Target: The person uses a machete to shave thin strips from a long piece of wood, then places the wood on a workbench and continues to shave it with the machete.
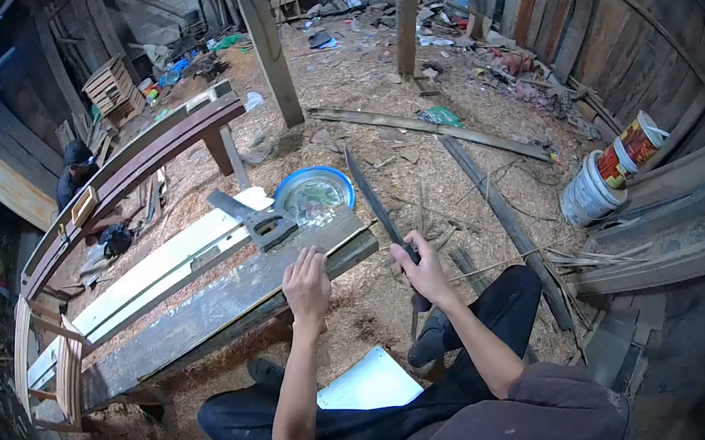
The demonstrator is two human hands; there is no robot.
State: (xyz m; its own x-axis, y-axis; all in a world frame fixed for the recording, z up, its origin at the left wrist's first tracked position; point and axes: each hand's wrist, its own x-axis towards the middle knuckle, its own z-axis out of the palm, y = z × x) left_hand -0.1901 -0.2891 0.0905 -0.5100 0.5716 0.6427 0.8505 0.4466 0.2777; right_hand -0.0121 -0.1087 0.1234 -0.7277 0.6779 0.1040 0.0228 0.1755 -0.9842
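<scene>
My right hand (422, 269) is closed around the dark handle of a machete (374, 198), its long blade pointing up and away from me. The blade crosses near the right end of a thin wooden strip (344, 240). My left hand (306, 282) has its fingers bent over that strip, pressing it along the near edge of a worn plank bench (196, 308). Part of the strip is hidden under the fingers. A handsaw (263, 224) lies on the bench's far side, just beyond my left hand.
A blue-rimmed basin (314, 191) stands behind the bench, beside a white board (164, 265). A white sheet (372, 380) lies between my legs. Buckets (594, 190) stand at right. Long timbers (503, 228) cross the shavings-covered floor. Another person (76, 173) crouches at far left.
</scene>
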